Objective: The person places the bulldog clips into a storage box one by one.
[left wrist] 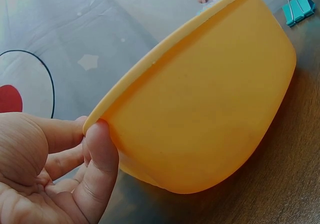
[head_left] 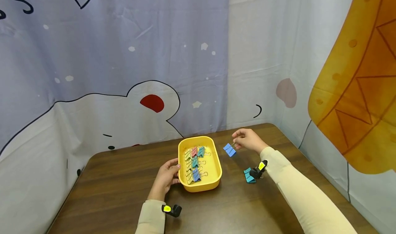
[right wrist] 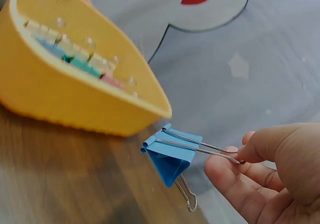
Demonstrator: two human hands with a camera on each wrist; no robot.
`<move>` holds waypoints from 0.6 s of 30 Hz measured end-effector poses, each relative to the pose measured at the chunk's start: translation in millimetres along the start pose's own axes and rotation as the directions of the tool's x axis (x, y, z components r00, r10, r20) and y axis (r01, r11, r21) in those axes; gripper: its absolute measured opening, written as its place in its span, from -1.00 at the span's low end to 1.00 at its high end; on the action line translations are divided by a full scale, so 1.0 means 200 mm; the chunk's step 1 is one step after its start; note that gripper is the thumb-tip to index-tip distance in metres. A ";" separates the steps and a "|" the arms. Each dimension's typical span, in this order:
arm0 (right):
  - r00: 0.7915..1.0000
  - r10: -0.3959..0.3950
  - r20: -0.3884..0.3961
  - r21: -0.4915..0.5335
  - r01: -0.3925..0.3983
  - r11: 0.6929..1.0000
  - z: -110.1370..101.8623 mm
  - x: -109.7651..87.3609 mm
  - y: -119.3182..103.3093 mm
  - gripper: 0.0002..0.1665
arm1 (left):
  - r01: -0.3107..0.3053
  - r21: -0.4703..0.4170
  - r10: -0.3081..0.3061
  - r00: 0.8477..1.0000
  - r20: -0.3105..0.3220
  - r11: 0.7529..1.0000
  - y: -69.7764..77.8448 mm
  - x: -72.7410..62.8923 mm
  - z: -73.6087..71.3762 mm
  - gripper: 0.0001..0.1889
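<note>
My left hand point(head_left: 167, 177) pinches the left rim of a yellow plastic tub point(head_left: 213, 180), thumb over the edge and fingers against its outer wall. Inside the tub lie several binder clips: yellow ones point(head_left: 188, 155) along the left, a red one point(head_left: 194, 152), teal ones point(head_left: 201, 152) and a blue one point(head_left: 196, 174). To the right of the tub, my right hand point(head_left: 248, 140) pinches a blue binder clip point(right wrist: 172, 154) by one wire handle, its other handle hanging free. Below that hand, a teal binder clip point(head_left: 249, 176) lies on the table, partly behind the wrist camera.
The dark wooden table point(head_left: 117, 192) runs back to a printed curtain point(head_left: 198, 62) behind it and along the right side. Black wrist cameras point(head_left: 176, 210) are strapped over both cream sleeves.
</note>
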State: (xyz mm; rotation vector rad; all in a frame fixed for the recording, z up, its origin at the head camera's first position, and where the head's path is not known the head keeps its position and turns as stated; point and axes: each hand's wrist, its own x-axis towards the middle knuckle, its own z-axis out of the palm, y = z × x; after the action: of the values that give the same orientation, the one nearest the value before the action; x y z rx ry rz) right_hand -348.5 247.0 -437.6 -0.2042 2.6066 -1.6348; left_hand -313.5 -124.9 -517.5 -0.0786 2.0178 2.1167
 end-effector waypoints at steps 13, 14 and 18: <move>1.000 0.005 -0.004 0.051 -0.005 0.999 0.18 0.07 -0.21 -0.76 | 0.008 0.007 -0.008 1.000 0.002 1.000 0.00 0.00 0.00 -0.50; 1.000 0.010 -0.004 0.052 -0.009 0.999 0.19 0.07 -0.23 -0.76 | 0.008 0.008 -0.008 1.000 0.000 1.000 0.00 0.00 0.00 -0.50; 1.000 0.019 0.000 0.046 -0.019 0.999 0.24 0.09 -0.27 -0.77 | 0.006 0.004 -0.006 1.000 -0.005 1.000 0.00 0.01 0.00 -0.52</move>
State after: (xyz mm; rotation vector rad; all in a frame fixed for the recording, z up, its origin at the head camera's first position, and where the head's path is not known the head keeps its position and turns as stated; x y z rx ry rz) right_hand -356.5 179.6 -409.7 -0.1762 2.5602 -1.6866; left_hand -315.3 -125.5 -518.4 -0.0884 2.0221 2.1106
